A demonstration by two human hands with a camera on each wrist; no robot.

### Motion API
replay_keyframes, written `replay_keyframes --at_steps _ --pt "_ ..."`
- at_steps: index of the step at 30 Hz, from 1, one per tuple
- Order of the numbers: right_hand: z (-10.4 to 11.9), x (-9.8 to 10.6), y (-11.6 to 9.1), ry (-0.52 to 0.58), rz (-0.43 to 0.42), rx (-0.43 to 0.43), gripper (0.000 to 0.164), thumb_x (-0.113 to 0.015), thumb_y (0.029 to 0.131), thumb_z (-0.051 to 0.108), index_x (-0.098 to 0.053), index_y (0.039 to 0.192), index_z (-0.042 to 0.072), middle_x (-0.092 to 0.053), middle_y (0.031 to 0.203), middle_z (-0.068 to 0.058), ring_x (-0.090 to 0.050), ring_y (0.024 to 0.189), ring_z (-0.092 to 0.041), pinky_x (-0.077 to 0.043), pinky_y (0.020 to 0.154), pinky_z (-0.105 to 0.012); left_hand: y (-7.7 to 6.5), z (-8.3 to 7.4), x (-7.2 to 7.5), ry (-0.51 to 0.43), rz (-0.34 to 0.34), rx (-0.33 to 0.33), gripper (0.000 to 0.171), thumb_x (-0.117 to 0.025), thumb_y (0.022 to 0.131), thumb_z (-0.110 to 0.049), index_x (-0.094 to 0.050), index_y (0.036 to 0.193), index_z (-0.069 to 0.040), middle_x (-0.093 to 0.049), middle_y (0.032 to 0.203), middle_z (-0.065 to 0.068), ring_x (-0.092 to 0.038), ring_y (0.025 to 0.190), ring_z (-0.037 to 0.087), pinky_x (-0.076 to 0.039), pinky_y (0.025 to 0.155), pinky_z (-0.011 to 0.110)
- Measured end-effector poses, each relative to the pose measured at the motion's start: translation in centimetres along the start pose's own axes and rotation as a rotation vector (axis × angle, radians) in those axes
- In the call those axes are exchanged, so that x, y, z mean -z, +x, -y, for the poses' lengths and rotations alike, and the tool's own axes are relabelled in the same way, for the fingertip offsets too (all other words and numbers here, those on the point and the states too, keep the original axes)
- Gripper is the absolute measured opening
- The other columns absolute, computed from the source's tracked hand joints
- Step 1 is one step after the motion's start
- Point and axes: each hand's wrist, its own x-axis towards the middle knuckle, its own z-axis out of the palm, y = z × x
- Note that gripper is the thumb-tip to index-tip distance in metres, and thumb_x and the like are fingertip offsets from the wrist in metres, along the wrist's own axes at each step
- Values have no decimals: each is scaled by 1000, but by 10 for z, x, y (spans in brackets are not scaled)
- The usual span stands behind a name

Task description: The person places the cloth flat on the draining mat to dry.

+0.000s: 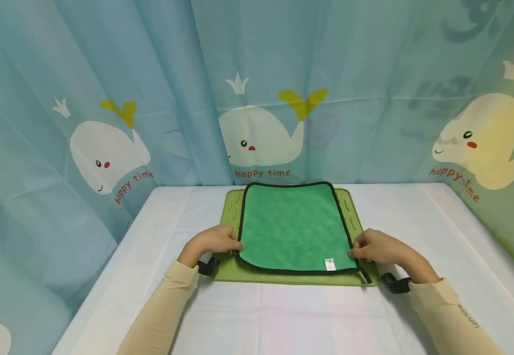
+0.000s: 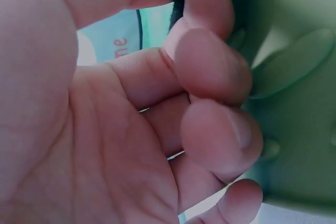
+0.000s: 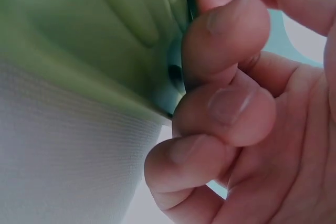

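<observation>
A green cloth with black edging and a small white label lies spread over a lighter green mat. At the cloth's left edge, near its front corner, my left hand pinches the border between thumb and forefinger. My right hand pinches the right edge, close to the front corner, where a short black strap hangs over the mat. Both wrist views show curled fingers, with dark edging held at the top of the left hand and of the right hand.
A white-covered table carries the mat, which has raised oblong bumps along its sides. Behind and beside it hang blue-green curtains printed with whales. A black wrist mount sits beneath the right wrist, another by the left.
</observation>
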Motion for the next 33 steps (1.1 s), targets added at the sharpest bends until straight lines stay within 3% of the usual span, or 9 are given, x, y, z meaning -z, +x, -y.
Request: replay_keyframes --at_steps 10,13,16,20,25,30,33 --pt "-4 -1 2 -38 20 73 36 -71 96 29 -52 69 14 -41 62 8 -35 55 -6 -34 54 -25 5 -1 -2 80 -36 25 58 -74 92 -28 -37 49 -22 -26 49 -11 -22 47 6 -25 49 23" --pt "-8 1 3 -19 23 87 37 -69 98 28 -51 70 13 -40 62 8 -35 54 -6 -33 53 -25 5 -1 -1 90 -80 46 54 -73 93 -31 -43 50 -20 -28 49 -10 -25 47 6 -27 49 23" --pt "-12 3 4 5 29 99 37 -66 100 27 -51 71 10 -42 61 7 -35 53 -5 -34 52 -26 6 0 1 63 -166 62 50 -71 96 -33 -47 54 -17 -30 51 -9 -26 48 8 -28 49 25" --pt "-17 5 6 11 23 117 34 -64 102 27 -54 74 10 -43 63 7 -35 53 -5 -34 52 -25 9 0 4 29 -271 28 37 -70 97 -32 -60 68 -12 -39 57 -6 -32 51 10 -32 52 26" --pt "-23 6 7 4 15 161 32 -62 103 25 -54 76 10 -42 64 7 -34 54 -4 -34 52 -26 12 0 7 68 -331 22 23 -68 98 -33 -74 92 -12 -60 73 -1 -46 57 13 -40 56 29" --pt "-22 6 6 17 4 177 28 -61 103 21 -58 79 7 -45 67 7 -39 57 -3 -35 54 -25 13 0 9 77 -373 37 33 -66 100 -32 -71 122 -9 -74 101 9 -68 83 22 -54 71 38" --pt "-22 7 5 31 -9 178 24 -60 103 19 -61 83 6 -48 69 5 -42 59 -4 -36 56 -25 13 2 8 77 -411 23 40 -65 100 -30 -64 134 -8 -73 118 15 -71 103 33 -57 85 48"
